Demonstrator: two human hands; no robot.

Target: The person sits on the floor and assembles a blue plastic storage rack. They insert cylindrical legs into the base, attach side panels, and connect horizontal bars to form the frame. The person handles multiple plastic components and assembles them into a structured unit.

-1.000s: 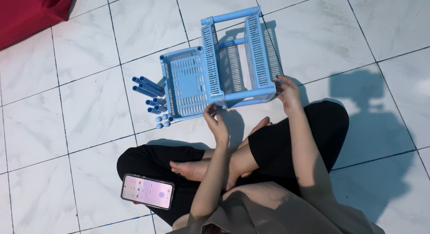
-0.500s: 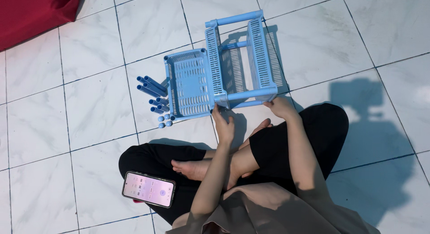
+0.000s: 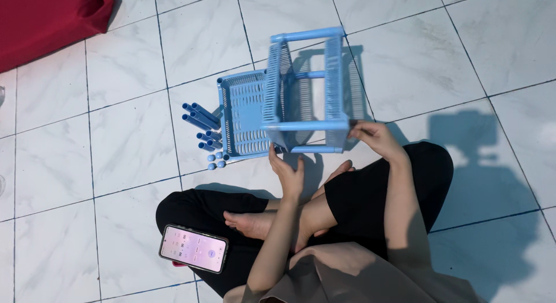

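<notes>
Tiles of pale marbled stone make up the floor (image 3: pixel 104 164), and a person sits cross-legged on it in black trousers, seen from above. In front of the knees stands a light blue plastic rack (image 3: pixel 307 88), partly put together: slatted panels joined by round blue tubes at the corners, the frame tipped so that its open side faces the camera. The right hand (image 3: pixel 373 138) grips the rack at its near right corner, fingers curled round the end of the lower front tube. The left hand (image 3: pixel 288 172) is open, fingers stretched upward, its fingertips touching the underside of the rack's near edge, just left of the middle; it is not closed round anything. A flat slatted shelf panel (image 3: pixel 243 115) lies on the floor against the rack's left side, touching it. Just beside that panel, further left, lies a small bundle of loose blue tubes (image 3: pixel 201 126), and a few small blue caps (image 3: pixel 216 160) sit on the tile below them. A phone (image 3: pixel 193 248) with a lit screen rests on the person's left leg, well apart from both hands. A red cloth (image 3: pixel 46 19) fills the upper left corner. Hard sunlight throws the person's shadow onto the tiles at right.
</notes>
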